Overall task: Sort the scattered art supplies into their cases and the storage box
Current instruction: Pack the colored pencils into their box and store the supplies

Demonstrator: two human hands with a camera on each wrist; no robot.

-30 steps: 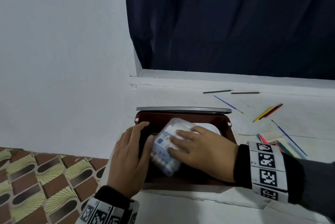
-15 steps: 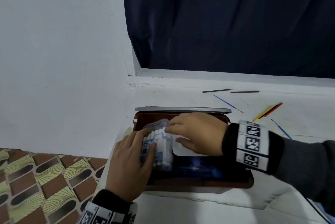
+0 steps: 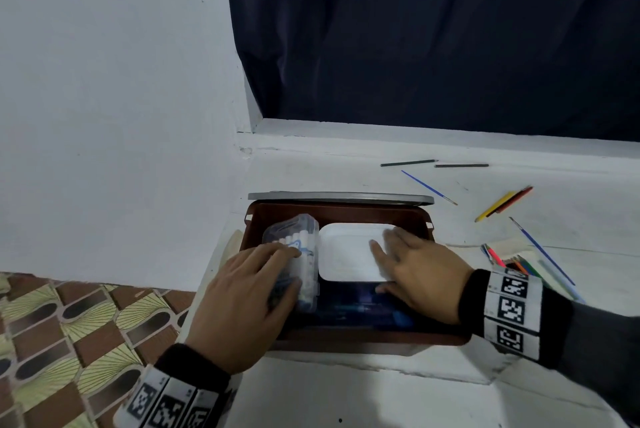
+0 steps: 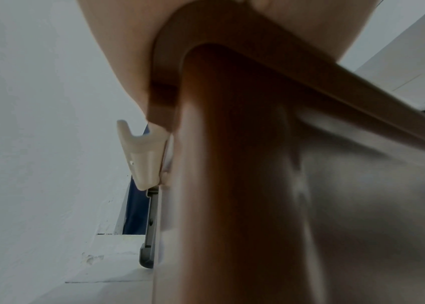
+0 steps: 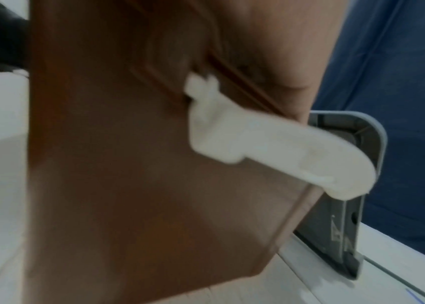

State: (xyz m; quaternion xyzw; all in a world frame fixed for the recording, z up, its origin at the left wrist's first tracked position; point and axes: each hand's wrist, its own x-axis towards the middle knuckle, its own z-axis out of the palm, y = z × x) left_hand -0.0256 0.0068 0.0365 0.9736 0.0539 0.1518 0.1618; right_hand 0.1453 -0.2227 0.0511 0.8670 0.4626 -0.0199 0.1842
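Box point(image 3: 339, 211) sits open on the ledge with three cases inside; I should seat the clear case point(image 3: 298, 254) flat at its left end. My left hand point(image 3: 242, 303) curls round it, my right hand point(image 3: 422, 275) lies flat, fingers straight, on the white case point(image 3: 346, 251)

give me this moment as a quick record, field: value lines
storage box: brown, open, grey lid standing behind it
clear marker case: inside the box, left side
white case: inside, beside the marker case
left hand: grips the marker case
right hand: fingers straight, on the white case
loose pencils and brushes: outside the box, on the right
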